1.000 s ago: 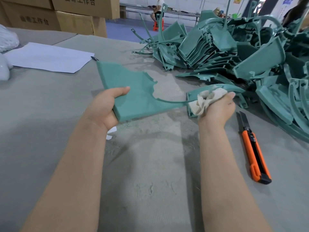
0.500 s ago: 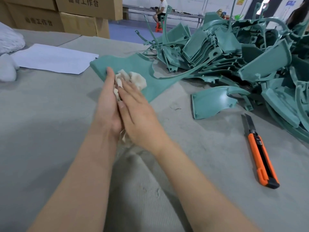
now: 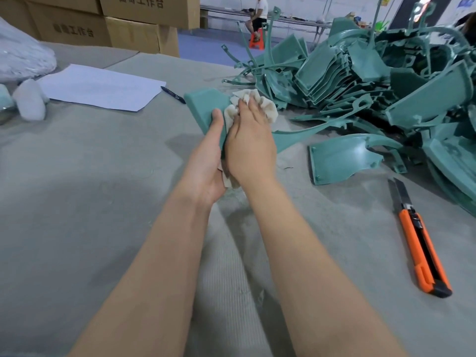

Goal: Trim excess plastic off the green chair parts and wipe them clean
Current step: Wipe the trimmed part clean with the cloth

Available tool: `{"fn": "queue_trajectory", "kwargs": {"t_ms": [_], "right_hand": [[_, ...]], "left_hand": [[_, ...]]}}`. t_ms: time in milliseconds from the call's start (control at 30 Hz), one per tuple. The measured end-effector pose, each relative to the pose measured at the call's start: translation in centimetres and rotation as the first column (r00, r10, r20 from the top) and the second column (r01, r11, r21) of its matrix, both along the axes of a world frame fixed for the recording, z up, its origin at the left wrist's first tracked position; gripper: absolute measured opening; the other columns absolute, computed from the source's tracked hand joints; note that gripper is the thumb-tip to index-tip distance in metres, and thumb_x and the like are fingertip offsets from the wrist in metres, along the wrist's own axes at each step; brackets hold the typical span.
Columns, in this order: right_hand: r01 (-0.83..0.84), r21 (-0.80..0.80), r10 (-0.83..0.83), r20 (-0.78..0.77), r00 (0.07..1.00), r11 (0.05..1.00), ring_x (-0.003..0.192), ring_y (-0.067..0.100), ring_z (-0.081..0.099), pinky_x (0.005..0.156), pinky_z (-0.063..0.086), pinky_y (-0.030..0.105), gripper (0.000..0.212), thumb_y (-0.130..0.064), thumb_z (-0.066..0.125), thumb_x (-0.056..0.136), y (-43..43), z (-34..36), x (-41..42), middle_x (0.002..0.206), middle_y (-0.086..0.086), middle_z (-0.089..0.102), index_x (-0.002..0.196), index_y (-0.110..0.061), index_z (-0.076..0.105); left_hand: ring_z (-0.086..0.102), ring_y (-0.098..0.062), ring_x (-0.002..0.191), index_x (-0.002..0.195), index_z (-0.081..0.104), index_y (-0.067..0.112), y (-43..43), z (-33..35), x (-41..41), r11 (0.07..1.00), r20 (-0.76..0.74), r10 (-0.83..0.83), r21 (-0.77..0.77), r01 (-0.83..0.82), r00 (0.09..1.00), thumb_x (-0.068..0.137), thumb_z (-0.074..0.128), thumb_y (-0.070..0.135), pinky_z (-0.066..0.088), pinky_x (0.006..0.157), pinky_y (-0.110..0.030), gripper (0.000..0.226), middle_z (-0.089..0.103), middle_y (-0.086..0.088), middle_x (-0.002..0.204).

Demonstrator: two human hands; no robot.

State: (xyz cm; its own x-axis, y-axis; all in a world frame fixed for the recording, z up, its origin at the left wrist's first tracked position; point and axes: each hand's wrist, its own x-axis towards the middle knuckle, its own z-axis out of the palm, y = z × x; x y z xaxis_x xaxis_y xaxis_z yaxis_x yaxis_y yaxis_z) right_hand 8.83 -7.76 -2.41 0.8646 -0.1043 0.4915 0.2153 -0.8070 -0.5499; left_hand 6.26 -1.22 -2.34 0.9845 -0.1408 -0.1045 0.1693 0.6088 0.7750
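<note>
Your left hand (image 3: 206, 161) holds a green chair part (image 3: 203, 104) above the middle of the worktop (image 3: 77, 202). Your thumb lies along its near face. The fingers behind it are hidden, but the part rests in their grip. It is a flat, smooth moulded plastic panel with a raised rim and rounded corner, tilted up. A thin curved arm of it runs off to the right.

Your right hand (image 3: 248, 140) lies flat on a crumpled off-white cloth (image 3: 266, 109), fingers nearly straight and spread, pressing the rag against the panel's face. A loose end of the rag hangs out below your palm.

A second panel (image 3: 342, 158) lies flat just right of your hands, rimmed, with a ragged edge. Behind it, a tangled heap of green parts (image 3: 373, 81) fills the far right corner: stacked ribbed panels and thin curved strips.

An orange and black utility knife (image 3: 422, 248) lies near the right edge with its blade out. A white paper sheet (image 3: 100, 90) and a dark pen (image 3: 173, 94) lie toward the far left, with brown cardboard boxes (image 3: 134, 29) beyond. The worktop is covered in grey, felt-like fabric with ribbed patches.
</note>
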Motion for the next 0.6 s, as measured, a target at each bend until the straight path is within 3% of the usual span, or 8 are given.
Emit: {"fn": "queue_trajectory", "kwargs": {"t_ms": [167,267,333,367,433,500,567,600], "right_hand": [[-0.063,0.042,0.063,-0.004,0.998,0.997,0.125,0.023,0.05,0.096,0.034,0.026,0.039,-0.014,0.041,0.1,0.7,-0.6,-3.9,0.137,0.005,0.057,0.136,-0.016,0.055],[-0.12,0.065,0.123,-0.04,0.992,0.991,0.098,0.02,0.063,0.084,0.046,0.031,0.033,-0.012,0.048,0.095,-0.4,-0.2,-5.4,0.108,0.003,0.07,0.123,-0.017,0.066],[-0.21,0.273,0.246,-0.104,0.964,0.939,0.062,0.002,0.055,0.06,0.044,0.02,0.029,-0.008,0.049,0.094,-2.5,0.9,-5.1,0.079,-0.005,0.066,0.111,-0.015,0.071],[-0.187,0.401,0.242,-0.09,0.966,0.897,0.054,-0.002,0.047,0.054,0.039,0.016,0.027,-0.006,0.048,0.094,-3.6,1.6,-4.9,0.074,-0.007,0.062,0.107,-0.013,0.071],[-0.051,0.592,0.054,0.012,0.998,0.804,0.063,0.001,0.054,0.06,0.046,0.021,0.025,-0.008,0.046,0.097,-5.6,2.5,-4.4,0.085,-0.005,0.065,0.11,-0.013,0.067],[0.007,0.678,-0.132,0.133,0.982,0.735,0.095,0.011,0.062,0.085,0.052,0.031,0.026,-0.013,0.048,0.099,-7.0,2.6,-3.8,0.109,0.001,0.066,0.12,-0.01,0.061],[-0.059,0.633,-0.05,0.152,0.987,0.772,0.118,0.015,0.055,0.103,0.045,0.034,0.037,-0.015,0.049,0.099,-7.0,2.3,-3.4,0.13,0.004,0.058,0.136,-0.007,0.049],[-0.085,0.54,0.034,0.104,0.994,0.837,0.125,0.015,0.05,0.108,0.041,0.035,0.042,-0.015,0.049,0.099,-6.9,1.9,-3.1,0.137,0.004,0.053,0.14,-0.008,0.044]], "left_hand": [[0.072,-0.014,0.083,0.103,0.069,0.012,0.8,0.0,0.7,0.996,-0.034,0.046,-0.071,-0.048,0.998,0.095,0.043,0.056,0.057,0.062,-0.024,0.052,0.074,-0.005,0.095],[0.071,-0.018,0.088,0.114,0.065,0.009,1.1,0.1,1.0,0.994,-0.002,0.057,-0.097,-0.057,0.998,0.097,0.042,0.053,0.059,0.071,-0.028,0.053,0.073,-0.008,0.103],[0.071,-0.017,0.089,0.114,0.065,0.012,1.0,0.2,1.0,0.998,0.025,0.05,-0.05,-0.049,0.998,0.098,0.042,0.049,0.059,0.071,-0.029,0.047,0.074,-0.006,0.101],[0.071,-0.016,0.089,0.115,0.065,0.013,0.9,0.2,0.9,0.999,0.039,0.046,-0.011,-0.046,0.998,0.098,0.044,0.047,0.059,0.068,-0.03,0.044,0.074,-0.004,0.102],[0.072,-0.016,0.09,0.118,0.064,0.016,0.8,0.0,0.8,0.993,0.062,0.059,0.098,-0.064,0.996,0.097,0.049,0.043,0.059,0.067,-0.033,0.037,0.074,-0.001,0.104],[0.072,-0.014,0.091,0.115,0.066,0.018,0.8,-0.1,0.7,0.981,0.091,0.057,0.177,-0.073,0.994,0.096,0.053,0.039,0.059,0.07,-0.035,0.031,0.075,0.002,0.101],[0.072,-0.015,0.093,0.114,0.066,0.019,0.6,-0.2,0.5,0.975,0.134,0.02,0.215,-0.049,0.991,0.096,0.054,0.038,0.06,0.073,-0.036,0.029,0.075,0.002,0.102],[0.071,-0.015,0.093,0.112,0.067,0.019,0.4,-0.2,0.4,0.972,0.158,0.007,0.232,-0.044,0.987,0.095,0.055,0.038,0.059,0.074,-0.036,0.028,0.075,0.002,0.102]]}}
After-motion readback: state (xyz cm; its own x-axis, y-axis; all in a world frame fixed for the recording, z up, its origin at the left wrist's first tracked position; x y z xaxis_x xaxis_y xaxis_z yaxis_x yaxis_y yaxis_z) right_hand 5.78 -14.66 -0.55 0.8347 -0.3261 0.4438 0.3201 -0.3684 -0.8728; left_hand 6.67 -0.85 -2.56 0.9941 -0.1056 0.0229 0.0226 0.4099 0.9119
